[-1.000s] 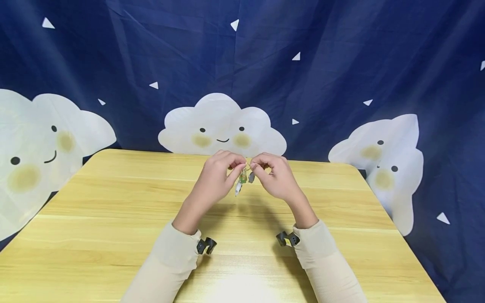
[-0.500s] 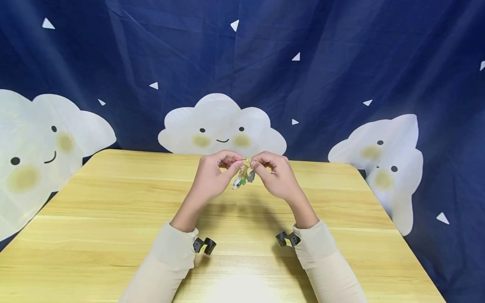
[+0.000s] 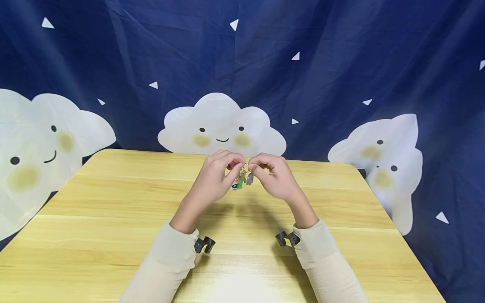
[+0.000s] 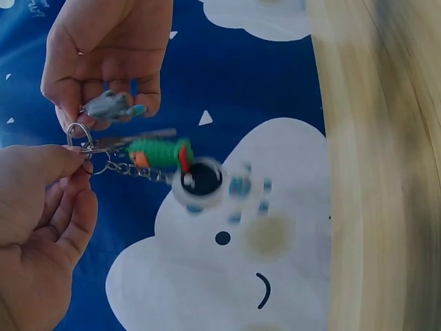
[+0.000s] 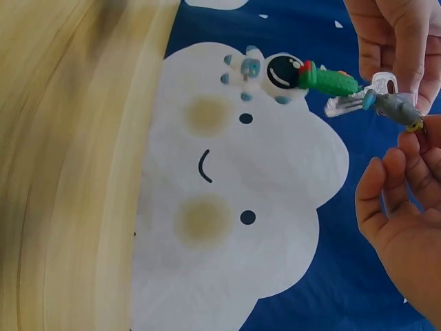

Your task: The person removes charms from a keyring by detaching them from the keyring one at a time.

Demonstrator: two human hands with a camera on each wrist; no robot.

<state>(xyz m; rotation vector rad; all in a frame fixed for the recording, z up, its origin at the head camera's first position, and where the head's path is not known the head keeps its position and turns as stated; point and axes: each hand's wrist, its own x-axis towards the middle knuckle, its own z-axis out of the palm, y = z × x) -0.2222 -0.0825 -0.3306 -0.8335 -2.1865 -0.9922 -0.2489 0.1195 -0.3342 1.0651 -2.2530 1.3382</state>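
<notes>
Over the far middle of the surface (image 3: 113,235), the left hand (image 3: 214,174) and right hand (image 3: 273,176) both pinch the metal key rings (image 4: 78,124). Tiny in the head view, the dangling things show clearly from the wrists — a white astronaut charm (image 5: 264,74), a green charm (image 5: 333,83), a gray charm (image 5: 396,108) near the right fingertips. The key (image 5: 342,105) shows its face in the right wrist view — nearly edge-on from the left. Script (image 4: 38,7) on the backdrop (image 4: 186,76) is unreadable.

there is a white astronaut charm (image 4: 222,186), a green charm (image 4: 157,152), a grey charm (image 5: 398,108) and a cloud-printed navy curtain (image 3: 257,71).
</notes>
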